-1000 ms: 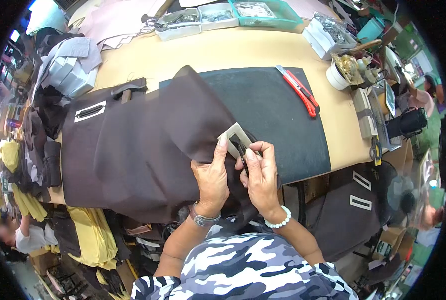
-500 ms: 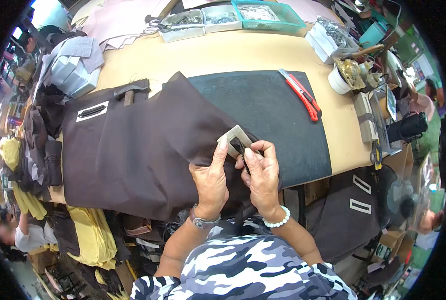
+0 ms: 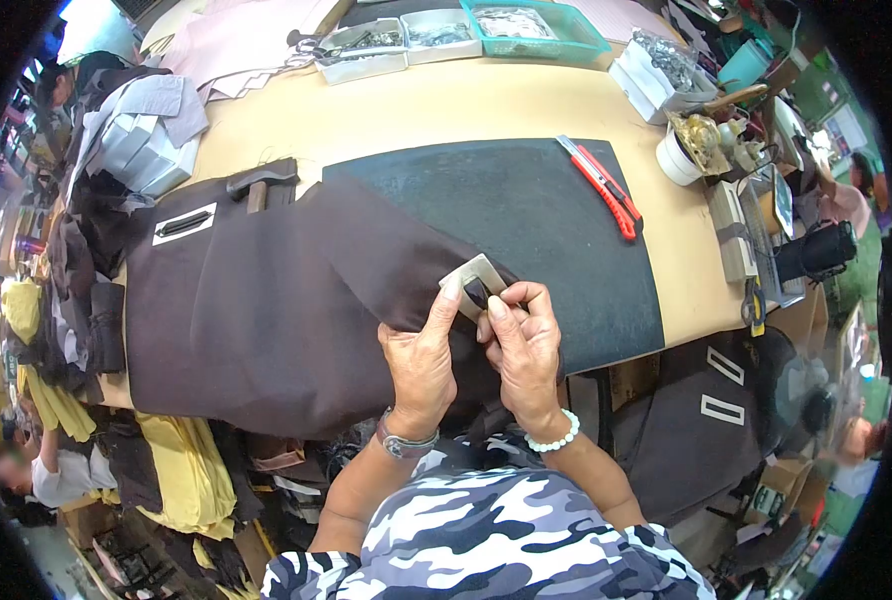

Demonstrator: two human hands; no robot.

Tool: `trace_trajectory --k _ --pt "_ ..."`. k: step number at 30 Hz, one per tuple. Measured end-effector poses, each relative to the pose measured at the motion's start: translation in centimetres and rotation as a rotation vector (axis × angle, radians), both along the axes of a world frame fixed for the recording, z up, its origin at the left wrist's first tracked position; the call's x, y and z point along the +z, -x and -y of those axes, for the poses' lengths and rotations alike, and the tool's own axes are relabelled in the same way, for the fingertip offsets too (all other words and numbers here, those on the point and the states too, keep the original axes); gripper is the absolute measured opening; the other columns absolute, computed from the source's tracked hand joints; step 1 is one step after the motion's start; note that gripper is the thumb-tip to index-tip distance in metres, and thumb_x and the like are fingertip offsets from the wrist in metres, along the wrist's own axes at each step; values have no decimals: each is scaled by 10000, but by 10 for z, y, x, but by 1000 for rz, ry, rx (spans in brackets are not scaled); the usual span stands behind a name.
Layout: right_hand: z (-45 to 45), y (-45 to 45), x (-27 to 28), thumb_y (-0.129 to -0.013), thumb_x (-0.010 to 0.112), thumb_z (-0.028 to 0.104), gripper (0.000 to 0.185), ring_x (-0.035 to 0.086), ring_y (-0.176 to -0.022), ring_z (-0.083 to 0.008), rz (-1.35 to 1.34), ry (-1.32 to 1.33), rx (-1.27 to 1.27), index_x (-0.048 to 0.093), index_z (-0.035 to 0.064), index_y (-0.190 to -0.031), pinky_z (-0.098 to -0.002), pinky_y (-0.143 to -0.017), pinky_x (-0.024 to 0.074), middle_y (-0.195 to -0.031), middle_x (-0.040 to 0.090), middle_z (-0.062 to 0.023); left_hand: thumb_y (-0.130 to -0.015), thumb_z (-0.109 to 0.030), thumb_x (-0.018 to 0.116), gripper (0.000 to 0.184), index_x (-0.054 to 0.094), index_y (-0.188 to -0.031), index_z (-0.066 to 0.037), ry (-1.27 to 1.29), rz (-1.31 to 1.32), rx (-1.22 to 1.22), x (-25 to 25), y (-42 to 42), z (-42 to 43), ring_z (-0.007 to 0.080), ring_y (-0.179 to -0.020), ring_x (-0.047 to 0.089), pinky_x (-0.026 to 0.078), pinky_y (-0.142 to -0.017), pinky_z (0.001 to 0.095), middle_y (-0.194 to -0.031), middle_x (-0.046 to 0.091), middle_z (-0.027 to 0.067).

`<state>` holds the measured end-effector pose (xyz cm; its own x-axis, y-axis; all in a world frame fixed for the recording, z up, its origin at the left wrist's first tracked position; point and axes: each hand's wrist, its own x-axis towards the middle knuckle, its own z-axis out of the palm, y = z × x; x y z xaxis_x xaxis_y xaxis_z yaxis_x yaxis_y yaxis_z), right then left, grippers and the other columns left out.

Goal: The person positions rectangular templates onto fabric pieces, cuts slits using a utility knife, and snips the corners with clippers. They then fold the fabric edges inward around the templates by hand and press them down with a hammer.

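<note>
My left hand (image 3: 418, 365) is closed on the edge of a dark brown fabric panel (image 3: 266, 300). Its thumb presses a pale rectangular frame (image 3: 484, 268) set on the fabric, and its other fingers are hidden underneath. Inside the frame's slot sits a short black strip (image 3: 477, 291). Pinched at the strip's lower right is my right hand (image 3: 526, 345), thumb against forefinger; part of the strip is hidden by these fingers. Further left on the panel, a second pale frame (image 3: 169, 229) surrounds a black handle-like piece (image 3: 188, 223).
A dark cutting mat (image 3: 506, 190) lies beneath, with a red utility knife (image 3: 606, 190) on it. A hammer (image 3: 257, 190) rests at the panel's back edge. Trays of metal parts (image 3: 366, 68) line the back. Another brown panel with two frames (image 3: 723, 411) hangs at the right.
The fabric's raised back fold has dropped flatter, uncovering more of the mat. Less of the black strip shows above the frame's slot. Both hands stay almost in place.
</note>
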<state>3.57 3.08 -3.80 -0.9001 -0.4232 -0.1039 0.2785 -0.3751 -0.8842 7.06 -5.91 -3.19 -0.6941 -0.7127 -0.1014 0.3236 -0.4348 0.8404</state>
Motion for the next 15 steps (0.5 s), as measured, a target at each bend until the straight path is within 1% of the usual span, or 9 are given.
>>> trace_trajectory --k 2,5,6,8,10,11,14,15 --pt "-2 1 1 -938 540 117 167 398 -522 5 0 -8 4 422 64 -1043 -149 -418 285 -712 542 -21 -850 -44 655 132 643 -978 -15 -16 17 -4 1 2 0 103 -825 594 466 -763 250 -939 651 29" --pt "-16 3 8 -938 541 122 175 424 -535 -22 -109 -155 -57 423 63 -1054 -177 -449 345 -704 535 -14 -844 -59 666 151 635 -984 -10 -41 30 -16 3 9 5 113 -831 598 469 -779 256 -945 649 36" --pt "-25 7 12 -938 539 130 211 469 -565 -54 -262 -242 -126 432 43 -1098 -220 -496 403 -701 544 -32 -842 -69 671 165 630 -990 -9 -49 26 -31 3 10 9 116 -837 599 469 -784 259 -949 647 38" --pt "-47 27 9 -928 552 137 238 544 -626 -136 -598 -694 -298 485 8 -1116 -286 -567 454 -732 584 -88 -838 -90 682 196 620 -1005 -8 -61 49 -65 2 12 15 120 -850 599 469 -795 264 -959 643 41" --pt "-70 56 -8 -902 580 143 233 599 -723 -229 -953 -1111 -444 562 -15 -1073 -339 -625 475 -777 619 -126 -833 -112 694 232 609 -1022 -9 -66 98 -107 1 14 20 121 -864 598 467 -804 268 -969 639 42" --pt "-79 63 -12 -857 618 149 203 585 -915 -316 -900 -1203 -391 630 5 -999 -399 -782 465 -919 627 -155 -830 -131 701 259 601 -1035 -8 -45 85 -119 0 15 20 120 -884 595 463 -817 268 -980 635 47" --pt "-87 75 -18 -818 645 149 202 531 -1063 -333 -1305 -1445 -402 654 35 -985 -424 -916 403 -1072 590 -160 -827 -131 704 261 603 -1032 -5 -74 46 -144 3 15 17 120 -867 598 469 -808 267 -963 641 51" --pt "-81 75 -10 -784 672 159 226 474 -1136 -351 -1267 -1366 -363 666 64 -990 -448 -992 333 -1169 542 -162 -828 -130 702 261 601 -1033 -2 -68 60 -163 3 14 17 120 -856 602 475 -796 267 -957 643 53"
